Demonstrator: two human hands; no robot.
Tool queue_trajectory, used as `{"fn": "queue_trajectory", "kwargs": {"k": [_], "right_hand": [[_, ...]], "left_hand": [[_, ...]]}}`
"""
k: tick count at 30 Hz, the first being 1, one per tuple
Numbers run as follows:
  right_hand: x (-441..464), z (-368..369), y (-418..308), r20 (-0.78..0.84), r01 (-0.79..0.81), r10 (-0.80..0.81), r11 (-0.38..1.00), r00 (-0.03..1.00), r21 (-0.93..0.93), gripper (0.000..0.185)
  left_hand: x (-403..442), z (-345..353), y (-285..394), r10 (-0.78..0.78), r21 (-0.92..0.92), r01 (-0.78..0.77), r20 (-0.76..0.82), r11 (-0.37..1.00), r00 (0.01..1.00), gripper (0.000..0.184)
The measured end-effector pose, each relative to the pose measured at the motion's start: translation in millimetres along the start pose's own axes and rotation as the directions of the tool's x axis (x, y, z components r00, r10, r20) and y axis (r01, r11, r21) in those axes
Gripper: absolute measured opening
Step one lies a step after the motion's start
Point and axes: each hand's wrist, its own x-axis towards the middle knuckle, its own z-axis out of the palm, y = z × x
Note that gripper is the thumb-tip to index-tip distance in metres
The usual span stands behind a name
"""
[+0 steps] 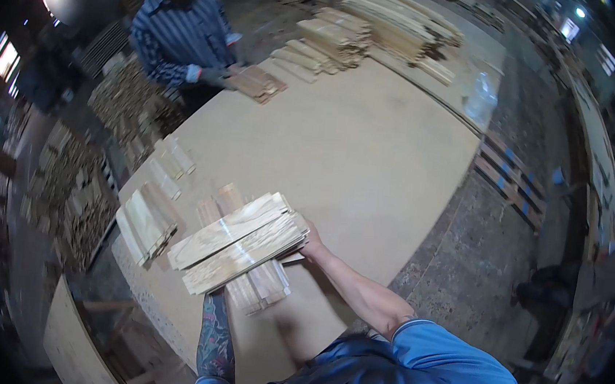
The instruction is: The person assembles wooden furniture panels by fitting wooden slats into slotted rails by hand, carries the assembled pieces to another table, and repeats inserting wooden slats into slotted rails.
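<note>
A stack of thin wooden strips (pixel 240 248), pale and uneven at the ends, is held tilted over the table. My right hand (pixel 311 241) grips its right end, fingers closed and partly hidden by the wood. My left forearm (pixel 217 334) reaches under the stack's near edge, and the left hand itself is hidden there. Below the stack, a bundle of browner strips (pixel 259 290) lies crosswise on the table, sticking out on both sides. Another pale bundle of strips (pixel 145 223) lies to the left, near the table's edge.
The large table (pixel 320 134) spreads ahead. Piled strips (pixel 391 27) stand at its far end, near a clear plastic bottle (pixel 482 97). Across the left edge, a co-worker (pixel 183 27) handles a brown bundle (pixel 257 84). Wood heaps (pixel 73 201) lie left; a pallet (pixel 510 179) lies right.
</note>
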Motion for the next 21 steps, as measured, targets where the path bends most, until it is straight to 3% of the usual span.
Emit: {"fn": "queue_trajectory", "kwargs": {"k": [1, 5, 7, 8, 9, 11, 12, 13, 15, 16, 17, 18, 19, 20, 21], "right_hand": [[-11, -7, -6, -0.017, -0.045, 0.045, 0.999, 0.999, 0.009, 0.042], [-65, -46, -4, -0.157, 0.029, -0.003, 0.986, 0.988, 0.164, 0.043], [-89, -77, 39, -0.265, 0.062, 0.023, 0.95, 0.964, 0.307, 0.046], [-123, -94, 18, -0.254, 0.074, 0.052, 0.883, 0.966, 0.463, 0.05], [-146, -113, 9, -0.238, -0.044, 0.259, 0.757, 0.936, 0.652, 0.052], [-201, -142, 5, -0.366, 0.086, 0.175, 0.797, 0.914, 0.598, 0.052], [-219, -163, 17, -0.311, 0.069, 0.295, 0.616, 0.903, 0.784, 0.045], [-261, -176, 9, -0.457, 0.305, -0.088, 0.851, 0.885, 0.427, 0.041], [-318, -212, 22, -0.537, 0.549, -0.275, 0.698, 0.798, 0.459, 0.033], [-351, -231, 34, -0.557, 0.599, -0.314, 0.66, 0.769, 0.454, 0.03], [-436, -169, -19, -0.542, 0.568, -0.255, 0.609, 0.801, 0.554, 0.03], [-471, -161, -18, -0.681, 0.462, -0.168, 0.843, 0.713, 0.275, 0.03], [-525, -183, -30, -0.805, 0.242, -0.107, 0.969, 0.584, 0.047, 0.03], [-580, -208, -61, -0.814, 0.173, -0.009, 0.979, 0.581, 0.112, 0.034], [-612, -239, -46, -0.845, 0.182, 0.003, 0.976, 0.534, 0.118, 0.034]], "left_hand": [[3, 19, 4, 0.008, 0.013, -0.009, 0.039, 1.0, 0.999, 0.051], [1, 121, 26, 0.031, 0.061, -0.046, 0.23, 0.997, 0.973, 0.05], [-11, 189, 31, 0.034, 0.082, -0.068, 0.359, 0.994, 0.933, 0.05], [-20, 230, 32, 0.035, 0.09, -0.082, 0.429, 0.993, 0.903, 0.05], [-34, 273, 32, 0.034, 0.097, -0.095, 0.5, 0.991, 0.865, 0.05], [-73, 360, 25, 0.021, 0.108, -0.119, 0.65, 0.987, 0.76, 0.05], [-102, 406, 16, 0.014, 0.104, -0.128, 0.724, 0.986, 0.69, 0.05], [-136, 449, 5, 0.003, 0.103, -0.137, 0.79, 0.985, 0.614, 0.05], [-214, 522, -15, -0.013, 0.098, -0.157, 0.883, 0.983, 0.469, 0.05], [-240, 557, -41, -0.015, 0.091, -0.165, 0.911, 0.982, 0.411, 0.05], [-313, 525, 9, -0.107, 0.204, -0.167, 0.882, 0.965, 0.459, 0.05], [-344, 527, 2, -0.096, 0.184, -0.179, 0.906, 0.966, 0.413, 0.05], [-388, 562, -1, -0.11, 0.198, -0.201, 0.919, 0.959, 0.378, 0.049], [-423, 599, -3, -0.122, 0.199, -0.211, 0.936, 0.957, 0.33, 0.049], [-467, 639, -6, -0.136, 0.199, -0.216, 0.952, 0.956, 0.276, 0.049]]}}
